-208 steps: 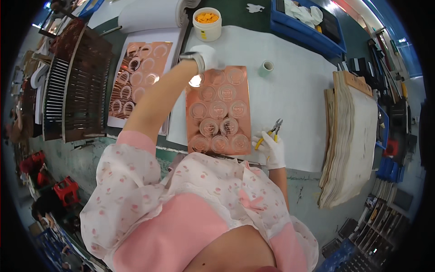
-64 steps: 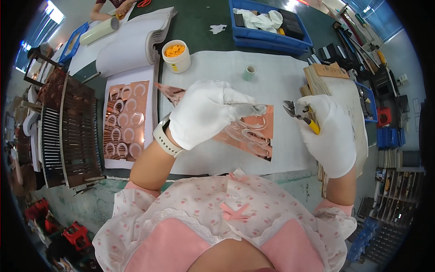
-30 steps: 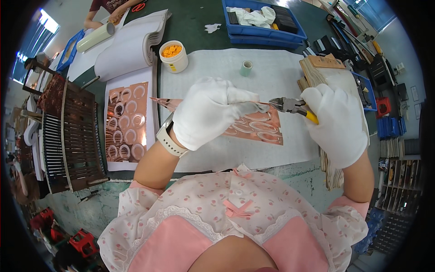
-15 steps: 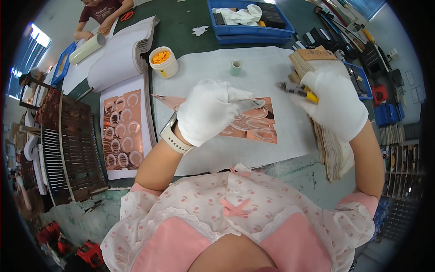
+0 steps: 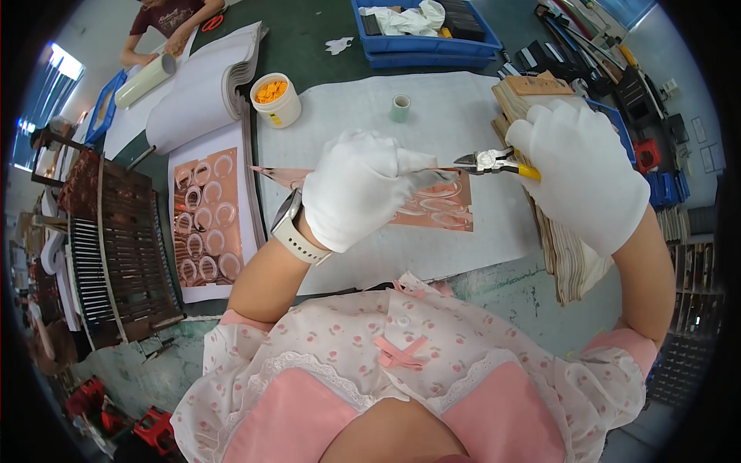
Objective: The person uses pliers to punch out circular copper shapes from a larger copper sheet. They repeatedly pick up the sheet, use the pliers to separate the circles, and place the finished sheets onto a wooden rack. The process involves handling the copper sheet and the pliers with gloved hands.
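My left hand [image 5: 359, 189], in a white glove, pinches the upper edge of a copper-coloured sheet [image 5: 440, 212] with ring-shaped cut-outs or rings. The sheet is lifted and tilted above white paper [image 5: 347, 100]. Part of it is hidden behind that hand, and a thin corner sticks out on the left. My right hand [image 5: 587, 170], also gloved, closes around the yellow handles of diagonal cutters [image 5: 490, 161]. Their jaws point left, close to the sheet's upper right edge; whether they touch it I cannot tell.
Another copper sheet with rings [image 5: 207, 216] lies at the left by a curled paper stack [image 5: 201, 100]. Beyond are a white tub of orange pieces [image 5: 275, 116], a pale green roll [image 5: 400, 109] and a blue tray [image 5: 432, 55]. A worn stack [image 5: 552, 255] flanks the right.
The cutters have swung round and moved left to the copper sheet's edge. My left hand has shifted little, while the sheet has tilted slightly.
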### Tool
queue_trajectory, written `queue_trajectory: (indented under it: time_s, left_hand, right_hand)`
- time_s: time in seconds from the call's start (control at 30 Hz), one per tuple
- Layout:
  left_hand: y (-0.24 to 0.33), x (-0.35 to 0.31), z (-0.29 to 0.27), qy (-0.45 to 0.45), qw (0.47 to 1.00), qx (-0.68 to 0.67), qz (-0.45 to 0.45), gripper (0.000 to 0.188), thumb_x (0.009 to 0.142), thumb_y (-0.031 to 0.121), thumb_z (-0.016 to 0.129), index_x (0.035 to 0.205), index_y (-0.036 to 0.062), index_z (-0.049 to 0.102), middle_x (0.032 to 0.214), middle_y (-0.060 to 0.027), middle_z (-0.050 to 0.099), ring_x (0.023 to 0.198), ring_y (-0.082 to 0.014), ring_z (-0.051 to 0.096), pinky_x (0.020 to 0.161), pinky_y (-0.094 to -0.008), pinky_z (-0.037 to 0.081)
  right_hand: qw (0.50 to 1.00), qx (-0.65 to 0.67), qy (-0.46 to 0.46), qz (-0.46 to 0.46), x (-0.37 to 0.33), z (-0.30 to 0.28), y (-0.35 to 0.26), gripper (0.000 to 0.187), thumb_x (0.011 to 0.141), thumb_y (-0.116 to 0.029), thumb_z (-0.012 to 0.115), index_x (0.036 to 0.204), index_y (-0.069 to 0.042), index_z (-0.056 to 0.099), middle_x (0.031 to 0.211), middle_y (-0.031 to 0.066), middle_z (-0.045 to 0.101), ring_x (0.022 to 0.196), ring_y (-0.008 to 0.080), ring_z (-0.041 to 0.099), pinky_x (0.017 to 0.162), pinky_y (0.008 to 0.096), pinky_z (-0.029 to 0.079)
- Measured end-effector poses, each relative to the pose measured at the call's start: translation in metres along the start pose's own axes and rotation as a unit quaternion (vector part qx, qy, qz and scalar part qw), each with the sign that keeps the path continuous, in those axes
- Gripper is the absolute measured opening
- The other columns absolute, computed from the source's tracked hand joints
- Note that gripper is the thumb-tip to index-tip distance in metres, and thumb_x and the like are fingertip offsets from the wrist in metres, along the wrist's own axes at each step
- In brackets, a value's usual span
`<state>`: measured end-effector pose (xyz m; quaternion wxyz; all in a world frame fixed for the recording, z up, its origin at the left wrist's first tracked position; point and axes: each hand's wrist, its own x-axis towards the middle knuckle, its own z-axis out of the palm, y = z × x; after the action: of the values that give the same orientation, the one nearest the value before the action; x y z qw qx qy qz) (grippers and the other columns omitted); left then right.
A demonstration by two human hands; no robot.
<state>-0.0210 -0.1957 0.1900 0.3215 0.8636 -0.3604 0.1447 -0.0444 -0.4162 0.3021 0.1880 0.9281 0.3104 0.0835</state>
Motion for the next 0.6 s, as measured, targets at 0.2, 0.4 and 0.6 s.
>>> queue_trajectory:
  time_s: [0.2,0.4,0.6]
  left_hand:
    - [-0.0023,-0.0003,0.0019,-0.009,1.0,-0.016,-0.004,0.017,0.075,0.016,0.07,0.092,0.015,0.072,0.068,-0.0064,0.06,0.065,-0.0241,0.054,0.062,-0.0334,0.043]
    - [-0.0015,0.0012,0.0017,-0.004,1.0,-0.007,-0.004,0.016,0.074,0.017,0.071,0.091,0.016,0.072,0.066,-0.0064,0.059,0.063,-0.0237,0.055,0.06,-0.0335,0.043]
    - [0.0015,0.0028,-0.002,-0.009,1.0,0.014,0.001,0.017,0.073,0.017,0.071,0.09,0.0175,0.072,0.063,-0.0068,0.057,0.062,-0.024,0.055,0.059,-0.034,0.043]
  right_hand:
    - [0.999,-0.044,0.014,-0.02,0.0024,-0.0032,-0.0012,0.005,0.068,-0.007,0.06,0.072,-0.006,0.06,0.068,0.0086,0.058,0.069,0.0232,0.061,0.059,0.0321,0.049]
    - [0.997,-0.074,-0.028,-0.01,0.0013,-0.0086,-0.0051,0.016,0.07,-0.013,0.068,0.079,-0.009,0.056,0.077,0.0068,0.054,0.077,0.0256,0.055,0.066,0.0364,0.043]
    - [0.994,-0.098,-0.043,0.002,0.0014,-0.0093,-0.0053,0.017,0.071,-0.013,0.068,0.081,-0.009,0.056,0.079,0.0066,0.054,0.077,0.0253,0.054,0.066,0.0358,0.042]
